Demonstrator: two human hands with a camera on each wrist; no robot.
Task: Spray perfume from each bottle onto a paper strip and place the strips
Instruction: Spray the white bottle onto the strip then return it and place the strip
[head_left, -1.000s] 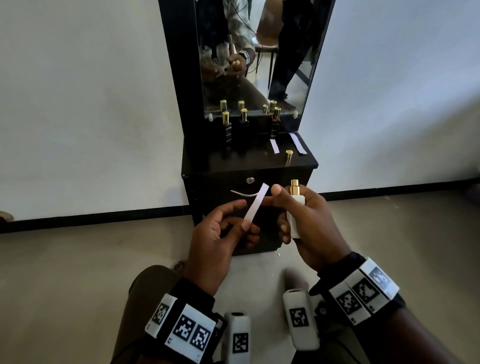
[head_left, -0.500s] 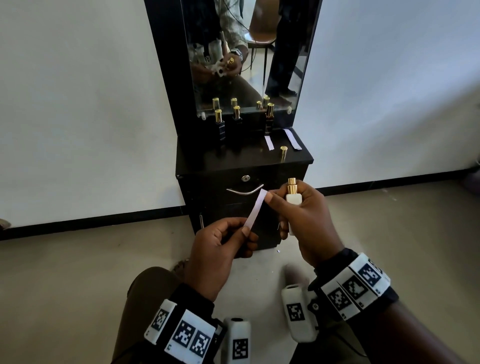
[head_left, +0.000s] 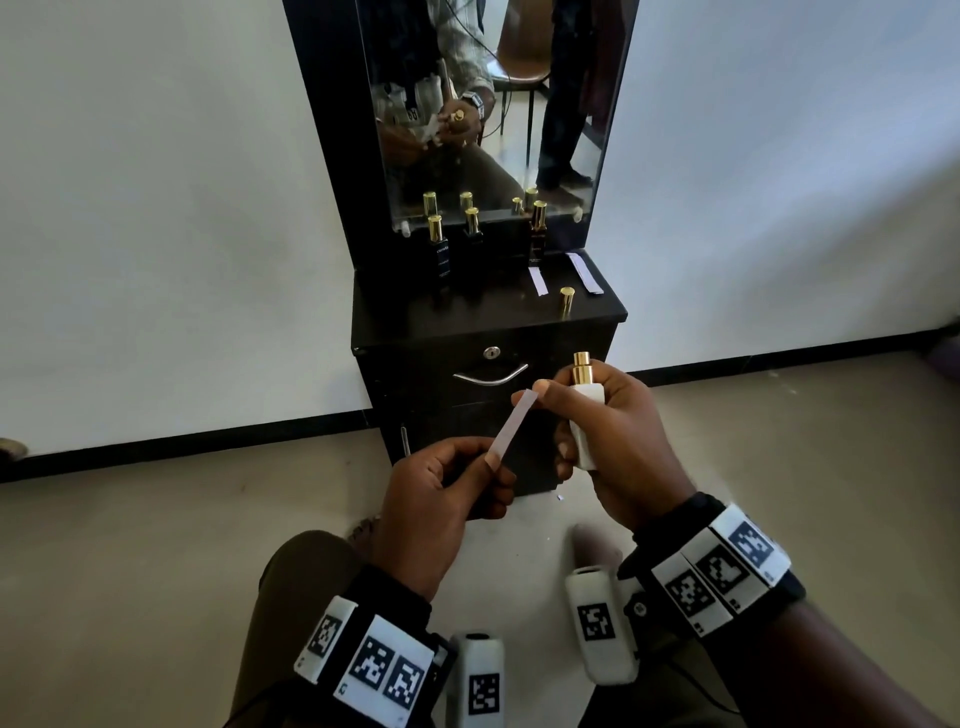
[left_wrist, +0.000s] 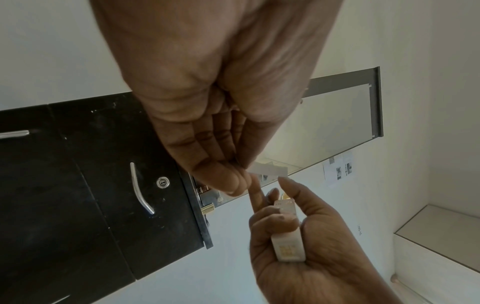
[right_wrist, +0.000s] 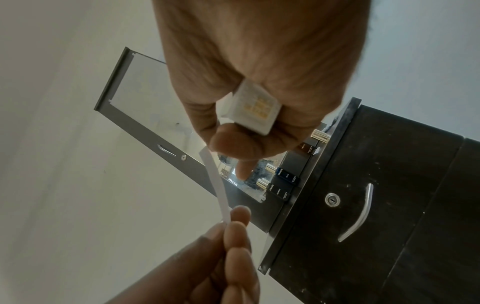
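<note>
With two strips (head_left: 538, 281) already on the table (head_left: 488, 325), my right hand (head_left: 613, 436) grips the uncapped white bottle (head_left: 586, 410) beside the strip (head_left: 511, 425) my left hand (head_left: 441, 499) pinches; three capped bottles (head_left: 439, 249) seemingly remain.

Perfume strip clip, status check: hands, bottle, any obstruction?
Left hand pinches paper strip. Right hand grips uncapped white bottle, forefinger at strip's top. Nothing in the way.
</note>
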